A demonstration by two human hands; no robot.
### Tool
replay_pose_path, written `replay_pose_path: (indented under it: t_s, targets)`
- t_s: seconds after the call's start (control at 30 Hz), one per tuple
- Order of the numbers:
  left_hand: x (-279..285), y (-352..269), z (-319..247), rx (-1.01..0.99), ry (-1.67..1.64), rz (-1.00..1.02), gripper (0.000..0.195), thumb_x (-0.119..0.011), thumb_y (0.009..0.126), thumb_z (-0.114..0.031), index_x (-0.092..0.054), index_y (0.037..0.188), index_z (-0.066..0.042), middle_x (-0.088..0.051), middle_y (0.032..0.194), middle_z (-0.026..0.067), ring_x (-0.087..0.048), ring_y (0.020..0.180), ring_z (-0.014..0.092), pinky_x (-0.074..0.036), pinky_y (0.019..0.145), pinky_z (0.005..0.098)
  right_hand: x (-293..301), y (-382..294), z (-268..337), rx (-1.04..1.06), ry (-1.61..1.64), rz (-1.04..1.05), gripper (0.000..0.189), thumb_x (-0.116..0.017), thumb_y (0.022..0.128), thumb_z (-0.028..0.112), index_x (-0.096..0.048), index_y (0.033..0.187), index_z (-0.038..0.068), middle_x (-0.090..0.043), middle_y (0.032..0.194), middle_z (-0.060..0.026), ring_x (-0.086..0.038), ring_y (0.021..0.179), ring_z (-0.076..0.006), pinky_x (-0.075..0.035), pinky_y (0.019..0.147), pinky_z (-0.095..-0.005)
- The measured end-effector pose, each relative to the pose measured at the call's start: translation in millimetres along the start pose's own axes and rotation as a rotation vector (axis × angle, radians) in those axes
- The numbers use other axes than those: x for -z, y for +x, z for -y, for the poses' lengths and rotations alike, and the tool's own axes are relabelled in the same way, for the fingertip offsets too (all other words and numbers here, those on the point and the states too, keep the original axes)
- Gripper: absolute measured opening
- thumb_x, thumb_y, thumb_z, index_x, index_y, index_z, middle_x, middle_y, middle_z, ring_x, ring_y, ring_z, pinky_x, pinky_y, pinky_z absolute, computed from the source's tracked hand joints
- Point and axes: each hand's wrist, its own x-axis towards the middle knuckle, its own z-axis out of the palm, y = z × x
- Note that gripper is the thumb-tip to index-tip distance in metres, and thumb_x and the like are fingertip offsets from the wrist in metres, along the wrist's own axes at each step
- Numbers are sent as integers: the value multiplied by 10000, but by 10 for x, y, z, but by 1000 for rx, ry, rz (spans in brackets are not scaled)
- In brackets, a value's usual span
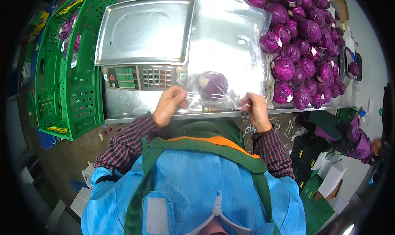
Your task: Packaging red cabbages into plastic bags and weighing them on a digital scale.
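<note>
A red cabbage (216, 84) lies inside a clear plastic bag (192, 101) near the front edge of the metal table, on top of a stack of clear bags (228, 34). My left hand (171, 102) pinches the left corner of the bag's near edge between thumb and fingers. On the other side, my right hand (256, 110) grips that edge's right corner. Behind my left hand stands a digital scale with a bare steel pan (145, 31); its keypad and lit display (125, 77) face me. Many loose red cabbages (284, 68) are heaped to the right of the bags.
A green plastic crate (85, 90) with bagged red cabbages (66, 31) stands at the table's left end. The table's metal rim (139, 119) runs before my body. At the far right are another person in purple sleeves (358, 136), black crates (305, 145) and a green crate (318, 204).
</note>
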Motion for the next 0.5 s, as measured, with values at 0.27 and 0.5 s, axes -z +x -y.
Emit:
replay_pose_path:
  t_s: [0.27,0.5]
  targets:
    - [-776,265,-450,-1139,1351,106,491,-625,864,-162,-455,1306,-31,-499,1267,129,-505,1137,252,-415,957,393,156,105,-33,-149,-53,75,197,-477,920,163,-588,901,1,-614,749,-71,-634,670,-151,-577,571,-293]
    - [-466,281,-273,-457,766,-237,521,-595,923,-283,-425,1308,25,-588,1129,186,-589,1010,248,-452,899,335,162,114,133,-28,-75,8,247,-470,940,225,-608,987,26,-603,838,-59,-608,784,-141,-533,595,-270]
